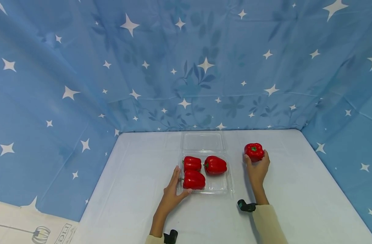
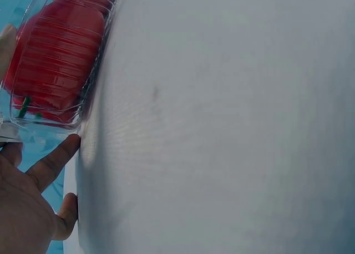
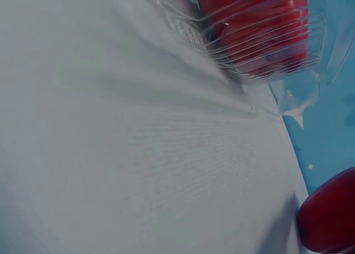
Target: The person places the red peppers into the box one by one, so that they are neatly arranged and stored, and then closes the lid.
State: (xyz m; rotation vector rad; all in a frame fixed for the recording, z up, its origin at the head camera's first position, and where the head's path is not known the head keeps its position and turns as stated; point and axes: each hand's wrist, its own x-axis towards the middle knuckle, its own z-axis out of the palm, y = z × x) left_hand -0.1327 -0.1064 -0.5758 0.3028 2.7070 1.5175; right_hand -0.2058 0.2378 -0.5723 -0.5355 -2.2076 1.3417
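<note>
A clear plastic clamshell box (image 1: 218, 185) lies on the table, its lid (image 1: 203, 141) folded back toward the far edge. Three red bell peppers are inside: one at the back left (image 1: 192, 163), one at the front left (image 1: 194, 180), one at the right (image 1: 215, 165). My left hand (image 1: 171, 196) touches the box's front left corner, fingers fairly straight along the left side and thumb at the front. Right of the box, my right hand (image 1: 258, 171) holds another red bell pepper (image 1: 254, 151) between thumb and fingers, stem end showing. In the right wrist view that pepper (image 3: 331, 216) appears without the hand.
The white table (image 1: 137, 176) extends on both sides of the box. A blue star-patterned cloth (image 1: 186, 67) hangs behind it and along both sides. Printed beige fabric (image 1: 18, 223) shows at the lower left.
</note>
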